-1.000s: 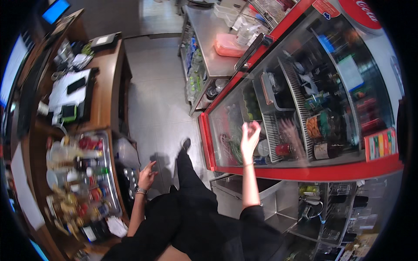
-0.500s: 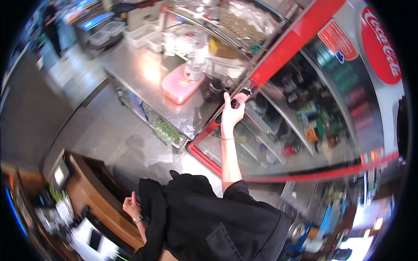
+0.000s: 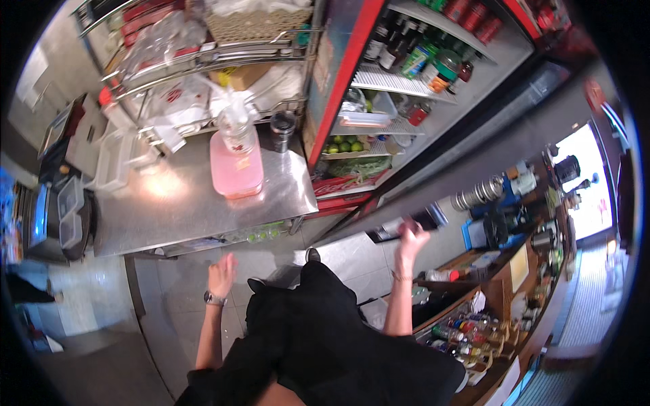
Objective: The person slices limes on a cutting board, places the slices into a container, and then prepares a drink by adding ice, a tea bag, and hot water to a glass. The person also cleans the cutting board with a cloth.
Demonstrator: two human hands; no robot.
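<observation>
The red-framed drinks fridge [image 3: 345, 81] stands open on the far right. My right hand [image 3: 413, 240] is closed at the outer side of its swung-out door [image 3: 440, 179], apparently round the handle; blur hides the exact grip. Dark bottles [image 3: 393, 51], red cans [image 3: 467, 17], a clear plastic tub [image 3: 369, 115] and green limes [image 3: 345, 145] show on the shelves. My left hand [image 3: 222, 274] hangs empty, fingers stretched, in front of the steel table [image 3: 169, 216].
On the table sit a pink box [image 3: 235, 179] with a clear container [image 3: 237, 135] on top, and a dark canister [image 3: 282, 128]. A wire rack [image 3: 217, 54] rises behind. A wooden counter [image 3: 508, 291] with several bottles lies to my right.
The fridge door has swung open toward the right, my right hand moving right and nearer with it. The shelves inside are now uncovered. My view has turned, and my left hand has come forward.
</observation>
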